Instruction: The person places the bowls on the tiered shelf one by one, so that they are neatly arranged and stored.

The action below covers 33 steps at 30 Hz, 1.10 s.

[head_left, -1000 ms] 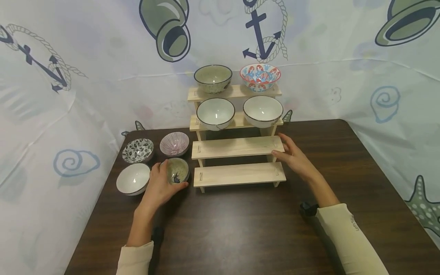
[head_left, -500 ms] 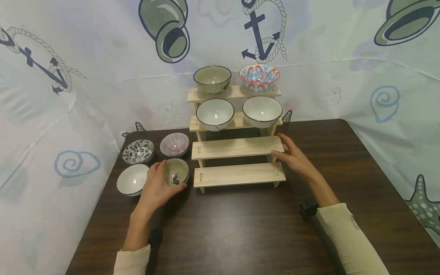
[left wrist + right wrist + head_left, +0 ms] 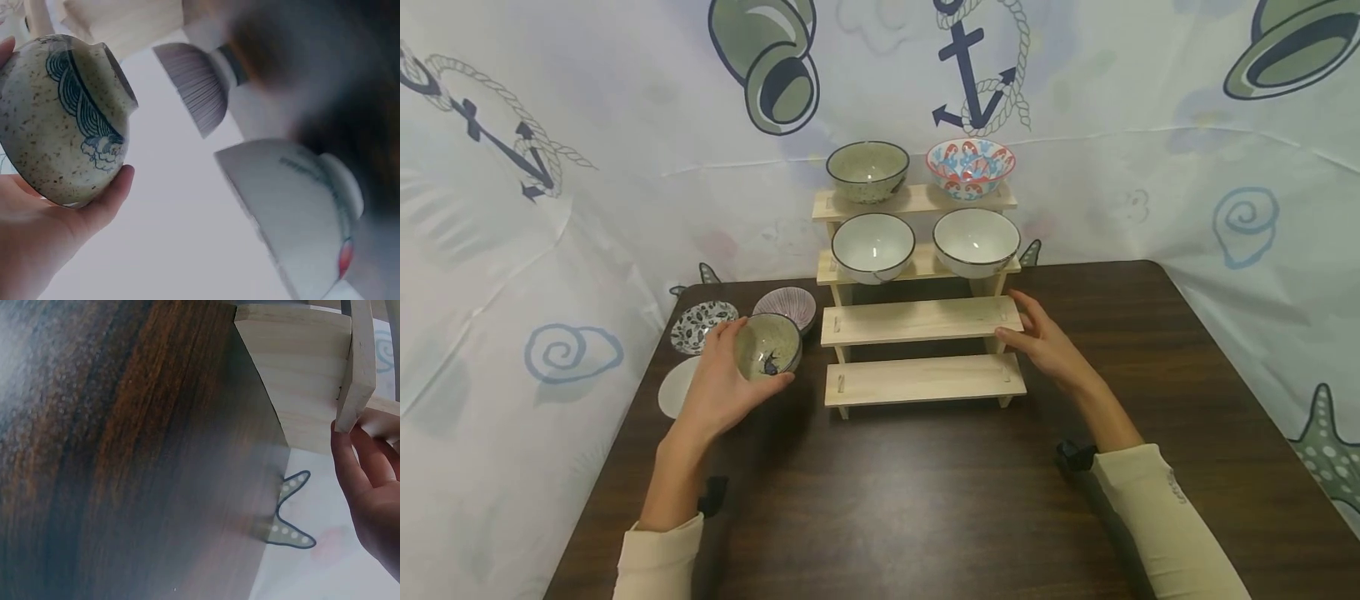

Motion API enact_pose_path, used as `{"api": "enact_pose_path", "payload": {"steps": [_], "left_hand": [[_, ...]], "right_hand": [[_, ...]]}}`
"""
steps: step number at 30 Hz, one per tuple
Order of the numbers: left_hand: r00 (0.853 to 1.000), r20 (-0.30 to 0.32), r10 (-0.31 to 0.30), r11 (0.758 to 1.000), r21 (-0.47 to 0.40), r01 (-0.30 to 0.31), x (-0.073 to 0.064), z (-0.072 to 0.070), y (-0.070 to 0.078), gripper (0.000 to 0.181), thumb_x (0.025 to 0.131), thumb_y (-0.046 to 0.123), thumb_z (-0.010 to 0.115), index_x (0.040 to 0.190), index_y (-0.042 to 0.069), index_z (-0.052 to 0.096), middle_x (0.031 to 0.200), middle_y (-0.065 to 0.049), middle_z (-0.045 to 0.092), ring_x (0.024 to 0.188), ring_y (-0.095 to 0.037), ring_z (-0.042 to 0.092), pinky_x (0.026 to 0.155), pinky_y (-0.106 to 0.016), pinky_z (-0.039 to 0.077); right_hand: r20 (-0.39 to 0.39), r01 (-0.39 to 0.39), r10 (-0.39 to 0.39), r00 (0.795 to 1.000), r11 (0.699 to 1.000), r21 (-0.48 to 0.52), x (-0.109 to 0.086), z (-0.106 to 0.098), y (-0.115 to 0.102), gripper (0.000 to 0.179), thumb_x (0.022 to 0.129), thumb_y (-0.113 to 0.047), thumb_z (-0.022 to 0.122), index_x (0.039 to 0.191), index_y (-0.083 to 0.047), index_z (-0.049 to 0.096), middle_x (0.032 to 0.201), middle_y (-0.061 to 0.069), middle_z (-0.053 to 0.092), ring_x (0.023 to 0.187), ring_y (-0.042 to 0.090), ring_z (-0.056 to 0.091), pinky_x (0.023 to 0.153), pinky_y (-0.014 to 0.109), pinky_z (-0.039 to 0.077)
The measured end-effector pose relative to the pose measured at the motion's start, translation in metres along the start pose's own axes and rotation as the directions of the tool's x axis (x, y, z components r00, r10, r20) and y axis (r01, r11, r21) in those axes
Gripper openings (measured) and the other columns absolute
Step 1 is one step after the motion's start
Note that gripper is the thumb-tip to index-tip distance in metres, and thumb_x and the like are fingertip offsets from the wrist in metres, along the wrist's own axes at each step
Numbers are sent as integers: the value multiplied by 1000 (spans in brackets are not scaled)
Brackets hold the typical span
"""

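My left hand (image 3: 718, 379) grips a small speckled green-beige bowl (image 3: 767, 343) by its side, thumb toward me and fingers on the far side. In the left wrist view the bowl's outside (image 3: 56, 119) shows a blue wave pattern, and it is held up off the table. With thumb and fingers, my right hand (image 3: 1051, 346) pinches the right end of the second-lowest board of a stepped wooden display stand (image 3: 921, 322). Seen from the right wrist, the fingertips meet the board's end (image 3: 357, 394).
Beside the left hand stand a purple-striped bowl (image 3: 790, 307), a black-and-white patterned bowl (image 3: 696, 325) and a partly hidden white bowl (image 3: 676, 390). Two dark-rimmed white bowls, a green bowl (image 3: 867, 171) and a red-blue patterned bowl (image 3: 970, 167) fill the upper tiers. Dark wooden table (image 3: 895, 500) below.
My left hand has lifted the speckled bowl and carried it slightly up and left in the head view, now overlapping the white bowl. The right hand stays on the stand.
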<state>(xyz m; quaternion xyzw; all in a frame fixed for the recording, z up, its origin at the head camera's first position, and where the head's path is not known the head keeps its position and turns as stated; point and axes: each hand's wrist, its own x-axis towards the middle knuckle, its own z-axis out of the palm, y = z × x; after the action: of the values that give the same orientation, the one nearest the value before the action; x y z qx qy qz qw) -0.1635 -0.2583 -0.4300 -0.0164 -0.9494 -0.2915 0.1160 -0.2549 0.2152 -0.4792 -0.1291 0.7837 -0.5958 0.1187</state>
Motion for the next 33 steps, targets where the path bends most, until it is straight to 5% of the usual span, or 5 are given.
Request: {"api": "enact_pose_path", "payload": {"steps": [33], "left_hand": [[996,-56,65,998,2,-65,1,-62,32,110,78,55,85,162,11,30,163,-18,37,144,-44,42,108,-69,37]], "right_hand": [[-7,-15,15,1000,999,-48,-4,2,-2,87,105,-32,62,167,-17,3,161,26,38,127,45,57,114,64,39]]}}
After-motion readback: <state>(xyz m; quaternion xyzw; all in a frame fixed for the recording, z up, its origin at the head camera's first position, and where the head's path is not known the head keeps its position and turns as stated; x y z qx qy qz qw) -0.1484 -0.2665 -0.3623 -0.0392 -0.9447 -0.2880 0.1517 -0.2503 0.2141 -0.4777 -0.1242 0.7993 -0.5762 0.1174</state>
